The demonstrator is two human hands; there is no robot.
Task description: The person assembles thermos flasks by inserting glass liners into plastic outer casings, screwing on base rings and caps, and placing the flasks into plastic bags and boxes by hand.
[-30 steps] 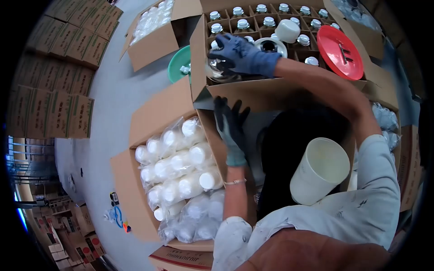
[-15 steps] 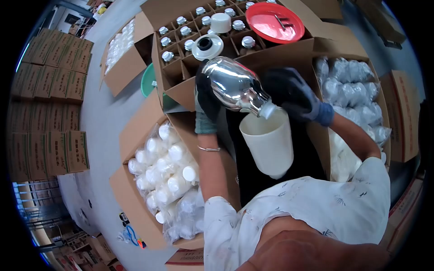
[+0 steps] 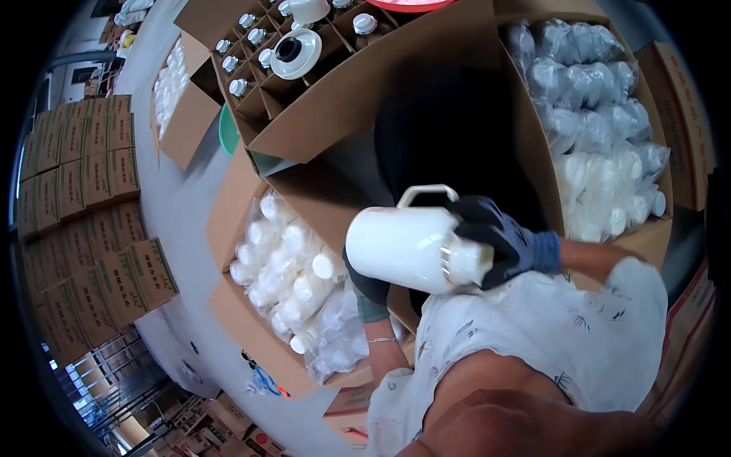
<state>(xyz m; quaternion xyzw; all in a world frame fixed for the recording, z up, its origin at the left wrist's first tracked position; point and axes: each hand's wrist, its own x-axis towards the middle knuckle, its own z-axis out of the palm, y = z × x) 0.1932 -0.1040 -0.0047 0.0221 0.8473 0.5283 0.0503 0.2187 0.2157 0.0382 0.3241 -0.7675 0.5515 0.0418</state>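
A white thermos jug (image 3: 400,245) lies tilted on its side above my lap, its handle (image 3: 430,190) pointing away from me. My right hand (image 3: 499,240), in a dark glove, is wrapped round its neck end, where a shiny band and a pale stopper-like end show. At the base end, my gloved left hand (image 3: 369,288) holds the jug from beneath; the jug hides most of its fingers. The silver glass liner is out of sight, and whether it sits inside the jug cannot be seen.
Ahead stands a divided carton (image 3: 365,84) of capped bottles, with a white ring-shaped part (image 3: 297,55) and a red dish (image 3: 411,4) on top. Bagged white parts fill cartons at left (image 3: 221,305) and right (image 3: 662,152). Stacked boxes (image 3: 84,167) stand far left.
The silver liner was in my left hand over the upright white shell; now it is out of sight. The jug is tipped sideways, with both hands on it. The view has shifted.
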